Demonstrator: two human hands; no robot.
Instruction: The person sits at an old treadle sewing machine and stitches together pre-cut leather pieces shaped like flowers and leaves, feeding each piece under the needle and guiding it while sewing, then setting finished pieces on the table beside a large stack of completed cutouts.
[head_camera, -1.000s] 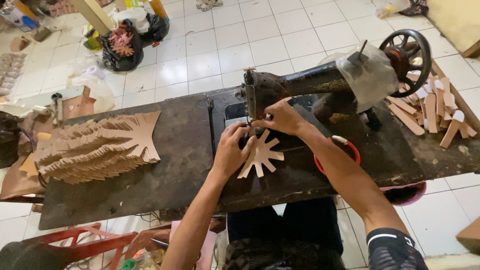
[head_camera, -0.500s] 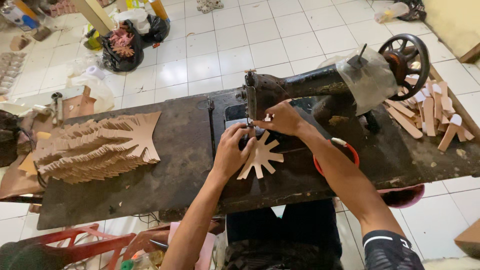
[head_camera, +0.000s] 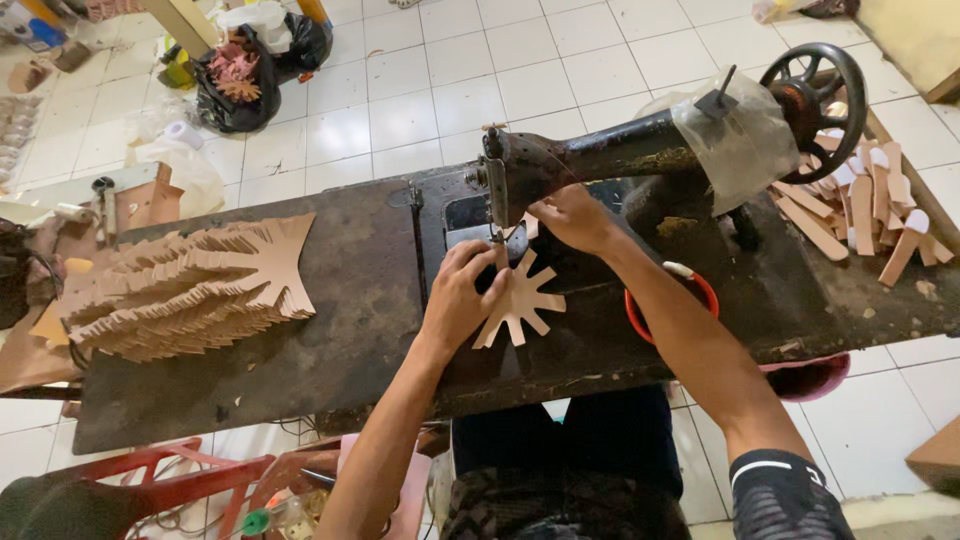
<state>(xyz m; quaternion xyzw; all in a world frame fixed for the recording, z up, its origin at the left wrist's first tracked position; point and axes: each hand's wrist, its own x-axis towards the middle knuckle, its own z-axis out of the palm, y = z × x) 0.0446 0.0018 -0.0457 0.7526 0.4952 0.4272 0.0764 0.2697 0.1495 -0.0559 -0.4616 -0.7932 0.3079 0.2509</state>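
While it lies flat on the desk just in front of the sewing machine's needle, the star-shaped cutout of tan material is pinned down by both hands near the middle of the front edge. The left hand lies palm down on the cutout's left side, fingers spread and pressing rather than gripping. The right hand reaches in from the right and rests at the cutout's far tip, right under the machine head; its fingers curl downward, but whether they pinch the material or only press on it cannot be told.

The black sewing machine stands along the back of the desk, its hand wheel toward the right back corner and a clear plastic cover draped over its arm. A red bowl sits just right of the cutout, partly hidden by the right forearm. At the right end of the desk lies a heap of tan strips, some with white tips. Toward the left end, well apart from the hands, a fanned stack of toothed cutouts of the same tan colour rests on the dark top. Beyond the desk, on the white tiled floor, stands a black bag.
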